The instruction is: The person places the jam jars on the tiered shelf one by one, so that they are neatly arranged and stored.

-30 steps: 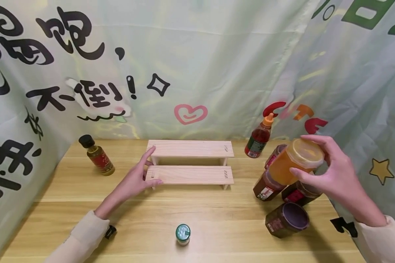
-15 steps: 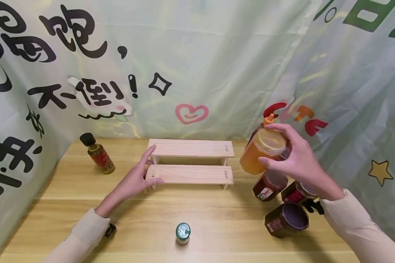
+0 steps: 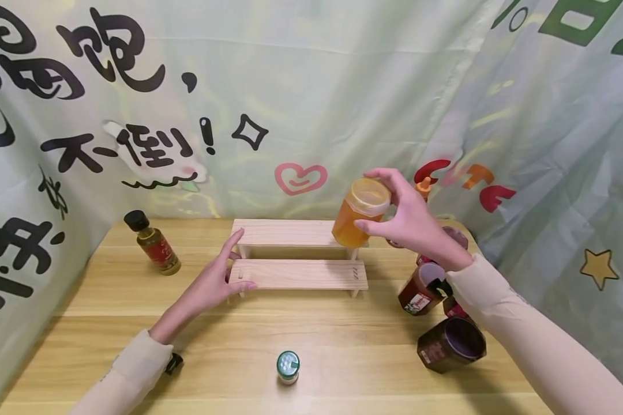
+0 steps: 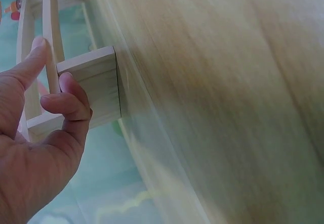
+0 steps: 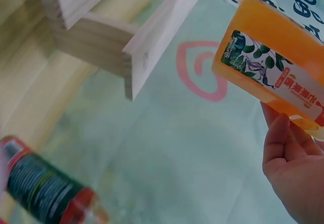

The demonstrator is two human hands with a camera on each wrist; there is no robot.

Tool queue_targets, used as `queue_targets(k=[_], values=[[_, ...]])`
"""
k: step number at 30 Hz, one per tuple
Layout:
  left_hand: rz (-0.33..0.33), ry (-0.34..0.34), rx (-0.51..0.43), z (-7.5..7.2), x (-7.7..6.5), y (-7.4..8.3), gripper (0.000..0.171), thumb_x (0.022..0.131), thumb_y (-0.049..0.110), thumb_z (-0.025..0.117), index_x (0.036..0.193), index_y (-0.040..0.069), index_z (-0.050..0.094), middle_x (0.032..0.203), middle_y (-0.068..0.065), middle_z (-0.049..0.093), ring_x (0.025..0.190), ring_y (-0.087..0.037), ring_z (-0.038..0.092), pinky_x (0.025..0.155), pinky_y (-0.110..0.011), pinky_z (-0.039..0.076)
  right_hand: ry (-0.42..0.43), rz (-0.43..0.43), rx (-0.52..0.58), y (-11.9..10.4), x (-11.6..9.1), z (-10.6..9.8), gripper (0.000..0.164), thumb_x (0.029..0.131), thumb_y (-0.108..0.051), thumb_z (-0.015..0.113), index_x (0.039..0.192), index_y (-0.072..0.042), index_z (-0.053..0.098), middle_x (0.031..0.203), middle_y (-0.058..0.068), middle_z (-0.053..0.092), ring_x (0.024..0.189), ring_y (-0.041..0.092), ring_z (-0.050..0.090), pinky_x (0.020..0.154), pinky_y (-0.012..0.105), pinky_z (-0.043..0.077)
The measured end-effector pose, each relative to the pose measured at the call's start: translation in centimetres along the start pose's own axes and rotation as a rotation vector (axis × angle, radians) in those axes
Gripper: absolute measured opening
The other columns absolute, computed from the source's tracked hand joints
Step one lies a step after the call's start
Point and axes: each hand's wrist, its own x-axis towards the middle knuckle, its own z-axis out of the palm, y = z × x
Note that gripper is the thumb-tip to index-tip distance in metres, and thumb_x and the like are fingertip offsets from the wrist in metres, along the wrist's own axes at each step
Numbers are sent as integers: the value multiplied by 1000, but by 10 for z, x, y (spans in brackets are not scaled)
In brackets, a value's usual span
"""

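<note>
In the head view my right hand [image 3: 410,222] grips a jar of orange-coloured honey [image 3: 355,222] near its clear lid, tilted, overlapping the right end of the upper step. The right wrist view shows the jar's label [image 5: 273,77] and the jar held apart from the rack. A pale two-step wooden rack [image 3: 298,274] stands at the back of the table. My left hand [image 3: 213,276] holds its left end, thumb on the lower step and index finger at the upper one. Seen from the left wrist, curled fingers [image 4: 76,105] lie against the rack's side panel [image 4: 101,90].
Dark jars, among them a front one [image 3: 449,346] and a red-labelled one [image 3: 417,291], stand at the right. A sauce bottle [image 5: 45,188] is partly hidden behind my right hand. A black-capped bottle [image 3: 158,248] stands left; a green-capped shaker [image 3: 288,367] stands in front.
My right hand has carried the honey jar leftward and back, from above the dark jars to the right end of the rack. The left hand has stayed on the rack.
</note>
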Motion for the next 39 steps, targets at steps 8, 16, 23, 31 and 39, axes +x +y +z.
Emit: queue_targets(k=[8, 16, 23, 31, 39], values=[[0, -9, -15, 0, -1, -1, 124, 89, 14, 94, 176, 38, 10, 134, -27, 54, 68, -26, 71, 53, -35, 56, -90, 27, 48, 0, 31, 33, 82, 84, -15, 96, 152, -14, 51, 132, 2, 69, 108, 24, 66, 97, 48, 52], [-4, -8, -13, -1, -2, -1, 124, 89, 14, 93, 176, 38, 9, 135, -28, 53, 68, -26, 69, 52, -35, 55, -159, 1, 148, 2, 55, 71, 79, 83, -12, 96, 149, -13, 53, 128, 4, 69, 107, 24, 66, 93, 44, 55], [20, -8, 14, -1, 0, -2, 125, 89, 15, 94, 176, 36, 8, 134, -26, 56, 70, -20, 68, 62, -37, 59, -176, -19, 183, 4, 66, 94, 80, 83, -12, 95, 151, -14, 53, 128, 4, 66, 109, 23, 66, 95, 44, 56], [54, -1, 55, -1, 4, -4, 123, 90, 20, 94, 176, 34, 8, 133, -25, 58, 82, -19, 67, 78, -41, 57, -175, -19, 250, 2, 81, 114, 81, 84, -4, 94, 152, -8, 51, 129, 8, 68, 111, 26, 67, 99, 49, 55], [51, -2, 62, -2, 2, -5, 123, 89, 20, 94, 176, 34, 9, 132, -24, 59, 87, -22, 68, 81, -44, 57, -166, 17, 296, 3, 91, 130, 82, 84, -3, 93, 154, -8, 50, 129, 8, 70, 115, 24, 66, 102, 40, 53]])
